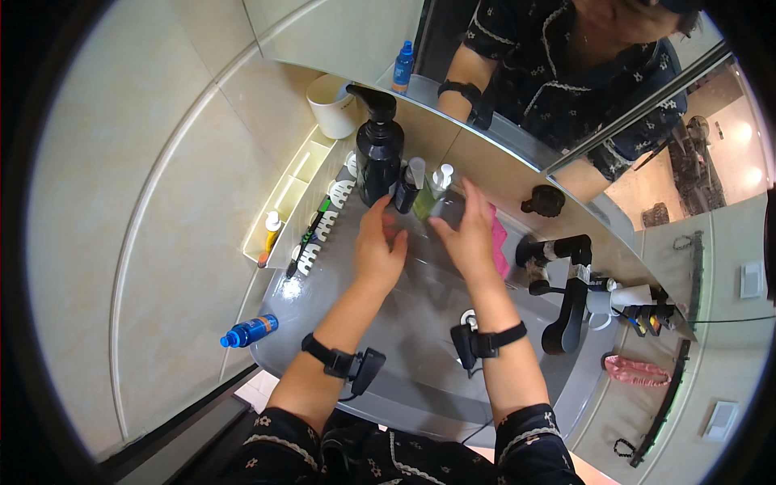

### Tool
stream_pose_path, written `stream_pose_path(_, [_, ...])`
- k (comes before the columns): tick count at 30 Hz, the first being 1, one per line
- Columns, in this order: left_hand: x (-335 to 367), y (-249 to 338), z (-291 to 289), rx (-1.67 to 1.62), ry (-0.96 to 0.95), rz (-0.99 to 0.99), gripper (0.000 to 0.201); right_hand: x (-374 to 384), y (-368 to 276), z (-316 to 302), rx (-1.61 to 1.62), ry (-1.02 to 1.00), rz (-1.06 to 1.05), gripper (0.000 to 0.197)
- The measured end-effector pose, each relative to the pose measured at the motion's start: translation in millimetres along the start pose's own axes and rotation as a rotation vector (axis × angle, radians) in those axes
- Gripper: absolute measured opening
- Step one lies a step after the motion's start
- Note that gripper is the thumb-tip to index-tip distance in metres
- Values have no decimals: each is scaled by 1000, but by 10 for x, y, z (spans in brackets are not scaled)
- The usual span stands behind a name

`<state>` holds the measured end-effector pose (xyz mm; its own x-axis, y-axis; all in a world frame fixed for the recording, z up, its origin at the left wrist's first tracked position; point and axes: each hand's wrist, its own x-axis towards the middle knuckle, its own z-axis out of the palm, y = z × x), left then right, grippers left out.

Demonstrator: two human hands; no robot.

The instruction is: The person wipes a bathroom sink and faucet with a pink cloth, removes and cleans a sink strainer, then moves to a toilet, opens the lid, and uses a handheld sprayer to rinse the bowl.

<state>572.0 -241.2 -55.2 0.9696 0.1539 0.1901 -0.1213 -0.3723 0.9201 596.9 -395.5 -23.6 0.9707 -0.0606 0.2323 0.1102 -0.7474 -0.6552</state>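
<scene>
Lining the back edge of the grey basin (420, 347) are a black pump bottle (378, 158), a small dark bottle (409, 191) with a clear cap and a greenish bottle (425, 204) near a white cap. On the left side, the wall, the toothbrush holder (327, 220) and a blue bottle (252, 331) at the rim limit the space; on the right side, the black faucet (562, 311) reaches over the basin. A wide grey surface shows between the two forearms, and the pink cloth (499, 246) lies just beside the right wrist.

Both hands are apart from each other, with a small gap between. The left hand (380, 249) is loosely open, thumb away from the fingers, its fingertips near the foot of the pump bottle. The right hand (469, 236) is half open, and a dark translucent object (448, 208) shows between its thumb and fingers; whether it is gripped, I cannot tell.
</scene>
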Motion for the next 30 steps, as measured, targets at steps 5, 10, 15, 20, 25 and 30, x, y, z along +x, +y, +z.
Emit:
stream_pose_path(5, [-156,-132,-138,-37,-36,-92,56,317,70,290,238,-59,162,72])
stream_pose_path(10, [-212,-217,-523,-48,-15,-77,53,163,125,93,213,107,227,55])
stream_pose_path(15, [-716,-333,-882,-92,-125,-185,46,-184,309,-354,447,316,284,50])
stream_pose_path(20, [-1384,-452,-1231,8,-245,-264,38,-374,359,-564,448,438,266,49])
stream_pose_path(25, [-1579,-453,-1485,242,-368,-138,30,-365,400,-597,-316,311,209,48])
stream_pose_path(30, [-1697,-509,-1554,276,-287,-174,27,-298,473,-496,-103,244,376,49])
